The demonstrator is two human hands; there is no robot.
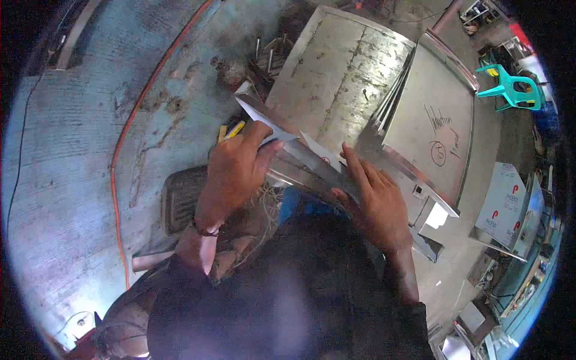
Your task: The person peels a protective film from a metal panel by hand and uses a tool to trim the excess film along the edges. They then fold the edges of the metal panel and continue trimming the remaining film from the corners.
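A long, narrow bent sheet-metal channel (317, 163) lies slantwise in front of my body, from upper left to lower right. My left hand (235, 168) is closed near its upper left end, with thumb and forefinger pinching at the edge. My right hand (379, 201) grips the channel farther down, fingers over the far side and thumb on the near side. Part of the channel is hidden beneath the right hand. Beyond it is a metal worktable (324, 66). A yellow-handled tool (236, 129) shows just behind my left hand.
To the right lies a large metal panel (429, 114) with handwriting and a circled 5. A dark stool seat (183, 201) stands at the left. An orange hose (123, 141) runs along the blue wall. A turquoise chair (513, 89) and film-covered sheets (501, 201) stand farther right.
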